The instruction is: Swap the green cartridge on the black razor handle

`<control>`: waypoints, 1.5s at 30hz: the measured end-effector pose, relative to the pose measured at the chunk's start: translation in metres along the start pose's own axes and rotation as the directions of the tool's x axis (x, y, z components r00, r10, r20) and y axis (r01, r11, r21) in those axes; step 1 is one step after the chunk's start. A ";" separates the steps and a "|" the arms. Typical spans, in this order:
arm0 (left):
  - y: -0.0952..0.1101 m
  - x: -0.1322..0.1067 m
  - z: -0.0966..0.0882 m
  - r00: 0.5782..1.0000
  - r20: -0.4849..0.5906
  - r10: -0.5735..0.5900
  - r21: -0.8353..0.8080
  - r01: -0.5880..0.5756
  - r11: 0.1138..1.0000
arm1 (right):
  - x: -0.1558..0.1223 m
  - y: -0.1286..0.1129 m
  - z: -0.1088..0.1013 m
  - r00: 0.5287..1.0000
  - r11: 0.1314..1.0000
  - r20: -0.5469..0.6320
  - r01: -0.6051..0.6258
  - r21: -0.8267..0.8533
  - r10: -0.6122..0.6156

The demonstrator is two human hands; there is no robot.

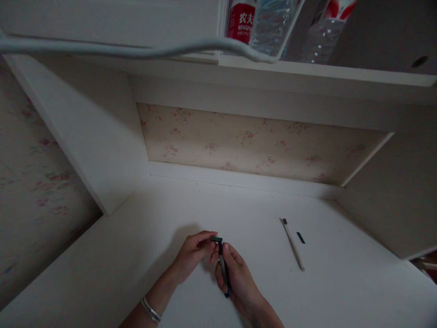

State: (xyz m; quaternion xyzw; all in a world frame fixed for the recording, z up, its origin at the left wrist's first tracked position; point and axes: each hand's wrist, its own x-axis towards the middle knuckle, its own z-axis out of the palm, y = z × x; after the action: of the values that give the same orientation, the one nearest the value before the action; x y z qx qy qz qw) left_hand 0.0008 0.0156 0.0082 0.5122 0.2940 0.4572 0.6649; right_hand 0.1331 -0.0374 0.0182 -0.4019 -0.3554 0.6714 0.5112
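Observation:
Above the white desktop, both my hands are on a razor with a dark, slim handle and a green-edged head. My right hand wraps round the handle, thumb lying along its upper part. With thumb and fingertips, my left hand pinches the left end of the head. Fingers partly hide the head, so I cannot tell how it joins the handle. Off to the right lie a light-handled toothbrush with dark bristles and a small dark strip with a green edge, neither touched.
The white desktop is bounded by a left side panel, a right panel and a floral-papered back wall. Overhead, a shelf holds plastic bottles; a pale curved bar crosses in front.

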 end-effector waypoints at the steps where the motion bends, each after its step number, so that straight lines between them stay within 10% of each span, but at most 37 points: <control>1: 0.002 0.000 0.002 1.000 0.005 0.015 0.040 -0.015 0.999 | 0.000 0.001 0.000 1.000 1.000 -0.003 -0.006 0.016 0.006; 20: 0.006 -0.004 0.003 0.951 -0.098 0.293 0.471 -0.215 0.856 | 0.009 0.018 -0.010 0.991 0.996 0.109 0.087 -0.033 -0.083; 27: 0.005 -0.002 0.003 0.936 -0.125 0.329 0.492 -0.230 0.840 | 0.007 0.009 -0.015 0.938 0.818 0.022 0.314 -0.482 -0.347; 33: 0.000 -0.003 0.006 0.955 -0.144 0.259 0.470 -0.164 0.867 | 0.007 0.003 -0.033 0.957 0.798 -0.124 0.143 -0.585 -0.262; 38: 0.012 -0.013 0.013 0.943 -0.276 0.184 0.406 -0.059 0.912 | 0.008 -0.021 -0.089 0.868 0.580 -0.306 -0.026 -0.814 -0.390; 42: 0.041 -0.054 0.017 0.945 -0.315 0.091 0.295 0.007 0.955 | 0.011 -0.044 -0.145 0.833 0.129 -0.322 -0.296 -0.946 -0.449; 45: 0.061 -0.104 0.008 0.959 -0.279 0.049 0.197 0.008 0.980 | 0.016 -0.058 -0.173 0.822 -0.023 -0.340 -0.393 -0.919 -0.458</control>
State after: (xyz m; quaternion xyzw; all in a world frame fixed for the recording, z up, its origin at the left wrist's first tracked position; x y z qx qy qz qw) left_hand -0.0536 -0.0785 0.0604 0.5077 0.4243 0.5013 0.5575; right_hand 0.3103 0.0024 -0.0065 -0.8101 -0.5629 0.0380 0.1592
